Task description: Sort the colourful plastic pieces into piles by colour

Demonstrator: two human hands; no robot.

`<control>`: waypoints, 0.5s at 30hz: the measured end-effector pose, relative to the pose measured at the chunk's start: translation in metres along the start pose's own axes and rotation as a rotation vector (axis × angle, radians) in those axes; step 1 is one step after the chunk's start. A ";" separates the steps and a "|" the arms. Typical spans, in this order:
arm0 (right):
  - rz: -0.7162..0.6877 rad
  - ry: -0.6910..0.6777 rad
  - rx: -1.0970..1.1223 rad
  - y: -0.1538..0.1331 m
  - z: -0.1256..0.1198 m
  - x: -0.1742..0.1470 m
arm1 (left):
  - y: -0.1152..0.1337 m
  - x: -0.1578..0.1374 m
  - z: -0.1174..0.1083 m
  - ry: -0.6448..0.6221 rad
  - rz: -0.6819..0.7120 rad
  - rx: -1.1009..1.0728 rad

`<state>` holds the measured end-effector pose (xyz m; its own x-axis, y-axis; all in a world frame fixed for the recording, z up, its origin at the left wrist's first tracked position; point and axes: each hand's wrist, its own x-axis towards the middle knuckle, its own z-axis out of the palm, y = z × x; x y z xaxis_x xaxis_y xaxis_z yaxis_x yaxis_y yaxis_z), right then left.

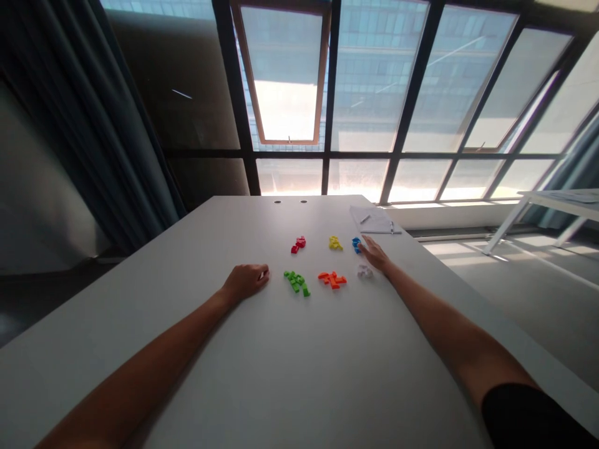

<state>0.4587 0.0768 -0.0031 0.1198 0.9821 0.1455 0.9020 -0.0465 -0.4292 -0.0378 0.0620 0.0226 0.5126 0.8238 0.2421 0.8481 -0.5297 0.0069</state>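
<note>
My left hand (pixel 246 280) rests on the table in a loose fist, left of a pile of small green plastic pieces (pixel 296 282); nothing shows in it. Farther out on the right, my right hand (pixel 374 252) has its fingers stretched, the tips beside or touching a small pile of blue pieces (pixel 356 244). Whether they grip one is too small to tell. Clear or whitish pieces (pixel 364 271) lie just below that hand. Orange pieces (pixel 332 279) are in the middle of the near row. Red pieces (pixel 298 244) and yellow pieces (pixel 335 242) lie in the far row.
The white table (pixel 299 374) carries all the piles. Sheets of paper (pixel 379 221) with pens lie near its right far edge. Two round cable holes sit at the far end. Beyond are large windows (pixel 365 81), a dark curtain (pixel 84 112) and another white table (pixel 556 198) at right.
</note>
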 end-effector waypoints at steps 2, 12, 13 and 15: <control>0.006 -0.023 0.011 -0.003 0.001 0.019 | -0.006 0.001 -0.001 -0.024 0.003 -0.031; -0.014 -0.249 -0.103 -0.057 0.023 0.079 | -0.009 0.000 0.008 -0.072 -0.062 -0.169; -0.008 -0.281 -0.121 -0.067 0.025 0.084 | -0.009 0.000 0.008 -0.074 -0.063 -0.179; 0.005 -0.356 -0.153 -0.090 0.028 0.094 | -0.009 -0.001 0.008 -0.078 -0.067 -0.195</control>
<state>0.3770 0.1782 0.0245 -0.0025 0.9825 -0.1863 0.9564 -0.0520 -0.2875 -0.0447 0.0674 0.0142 0.4715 0.8674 0.1589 0.8425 -0.4963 0.2096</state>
